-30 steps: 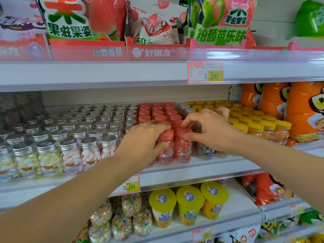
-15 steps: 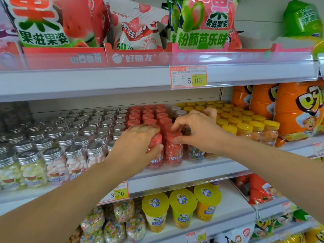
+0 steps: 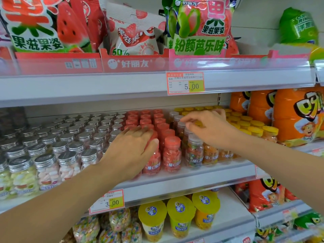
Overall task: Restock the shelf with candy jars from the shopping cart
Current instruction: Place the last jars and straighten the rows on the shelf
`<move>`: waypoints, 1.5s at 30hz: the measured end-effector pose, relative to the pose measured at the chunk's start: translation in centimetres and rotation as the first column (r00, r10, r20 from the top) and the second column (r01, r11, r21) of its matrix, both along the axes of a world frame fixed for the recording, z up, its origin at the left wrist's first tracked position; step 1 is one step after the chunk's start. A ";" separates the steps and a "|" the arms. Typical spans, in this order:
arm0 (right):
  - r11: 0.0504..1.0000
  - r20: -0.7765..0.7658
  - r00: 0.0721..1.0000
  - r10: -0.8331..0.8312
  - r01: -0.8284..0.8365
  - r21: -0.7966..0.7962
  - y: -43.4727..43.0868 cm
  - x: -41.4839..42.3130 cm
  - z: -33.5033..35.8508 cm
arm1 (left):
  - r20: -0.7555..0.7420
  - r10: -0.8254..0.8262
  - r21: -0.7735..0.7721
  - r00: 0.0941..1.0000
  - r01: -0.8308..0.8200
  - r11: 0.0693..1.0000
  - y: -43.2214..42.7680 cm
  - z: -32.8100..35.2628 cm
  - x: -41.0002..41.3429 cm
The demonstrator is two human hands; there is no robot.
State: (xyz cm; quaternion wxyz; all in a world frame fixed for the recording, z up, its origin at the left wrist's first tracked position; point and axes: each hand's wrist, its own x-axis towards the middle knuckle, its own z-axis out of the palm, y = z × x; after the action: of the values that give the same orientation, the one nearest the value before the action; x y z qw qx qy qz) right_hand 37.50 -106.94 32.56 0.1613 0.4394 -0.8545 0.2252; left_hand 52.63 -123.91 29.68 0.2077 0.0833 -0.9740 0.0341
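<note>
left hand (image 3: 129,148) around red jar (image 3: 152,163) (front row), right hand (image 3: 210,130) half-open atop clear-lidded jars (image 3: 194,151)

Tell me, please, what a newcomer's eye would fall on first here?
Two hands work side by side: the left hand grips a front red-lidded jar, the right hand curls over the clear-lidded jars beside it. Massed silver-lidded jars fill the left of the shelf, yellow-lidded jars its right.
</note>
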 end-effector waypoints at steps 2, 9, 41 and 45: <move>1.000 0.023 1.000 -0.007 0.008 -0.016 0.9 -0.8 0.0 | -0.016 0.001 0.027 1.000 0.000 1.000 0.1 0.0 -0.2; 0.981 -0.038 0.999 0.031 -0.023 0.195 2.5 -1.0 -0.5 | -0.007 -0.058 0.031 0.998 0.058 0.998 1.5 0.2 -1.7; 0.972 0.011 0.990 0.144 -0.143 0.188 2.3 -2.2 -1.0 | -0.060 -0.038 0.111 0.997 0.044 0.993 2.1 -0.5 -2.8; 0.988 0.045 0.990 0.133 -0.136 0.071 2.7 -2.8 -0.6 | -0.059 -0.009 0.119 0.998 0.016 0.993 2.3 0.0 -2.9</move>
State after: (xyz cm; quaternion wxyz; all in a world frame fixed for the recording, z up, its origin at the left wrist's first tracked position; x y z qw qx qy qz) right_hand 34.73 -104.26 31.95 0.1121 0.4969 -0.8339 0.2127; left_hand 49.74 -121.66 29.71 0.2307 0.0904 -0.9684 -0.0280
